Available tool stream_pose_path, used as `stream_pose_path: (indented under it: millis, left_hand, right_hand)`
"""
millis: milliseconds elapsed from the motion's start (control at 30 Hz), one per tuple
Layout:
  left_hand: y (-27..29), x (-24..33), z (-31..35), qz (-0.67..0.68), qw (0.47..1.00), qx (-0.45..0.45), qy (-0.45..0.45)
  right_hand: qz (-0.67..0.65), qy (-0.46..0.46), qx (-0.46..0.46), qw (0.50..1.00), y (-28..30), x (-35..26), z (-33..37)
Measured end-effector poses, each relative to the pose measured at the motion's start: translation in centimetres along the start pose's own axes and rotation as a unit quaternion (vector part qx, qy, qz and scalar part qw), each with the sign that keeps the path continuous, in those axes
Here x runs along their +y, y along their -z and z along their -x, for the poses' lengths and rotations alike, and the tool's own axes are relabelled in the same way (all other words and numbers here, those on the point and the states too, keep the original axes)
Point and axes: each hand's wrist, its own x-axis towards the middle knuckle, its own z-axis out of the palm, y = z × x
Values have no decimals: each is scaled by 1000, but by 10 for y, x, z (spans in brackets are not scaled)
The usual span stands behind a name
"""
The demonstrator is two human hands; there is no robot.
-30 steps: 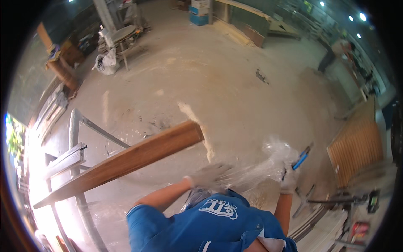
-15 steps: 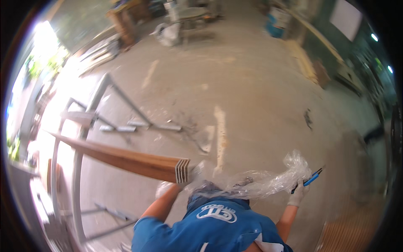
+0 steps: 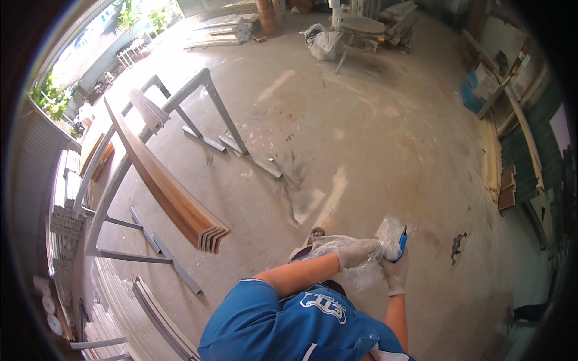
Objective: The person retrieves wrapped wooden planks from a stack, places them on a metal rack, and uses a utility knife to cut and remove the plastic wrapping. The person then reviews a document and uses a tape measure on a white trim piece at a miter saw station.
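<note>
My left hand (image 3: 360, 253), in a pale work glove, reaches across in front of my body and grips crumpled clear plastic film (image 3: 388, 231). Close beside it is my gloved right hand (image 3: 395, 277), closed around a slim blue-and-black hand tool (image 3: 403, 243) whose dark tip points up; its exact kind is unclear. The bunched film lies against both hands and hangs below them. Off to the left, a nested stack of brown wood-grain profiles (image 3: 174, 201) rests on a grey metal rack (image 3: 111, 198), its near end free of my hands.
Long pale profiles (image 3: 129, 307) are stacked at the lower left. Metal pieces (image 3: 250, 157) lie on the floor near the rack. Farther off stand a round table (image 3: 361, 24) and a white bag (image 3: 322, 42). Boards (image 3: 490, 159) lean along the right wall.
My left hand has come from beside the profiles' end over to the right hand. The film, stretched wide before, is now bunched between them. My view has turned left.
</note>
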Motion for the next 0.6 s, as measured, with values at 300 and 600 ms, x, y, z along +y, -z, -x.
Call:
stream_pose_path:
  millis: [300,600]
  left_hand:
    - [116,112,-58,-389,896,118,-180]
    - [274,174,-155,-519,842,115,-93]
  right_hand:
    - [-245,-76,33,966,-14,37,-201]
    - [-357,25,-80,930,-70,-23,-376]
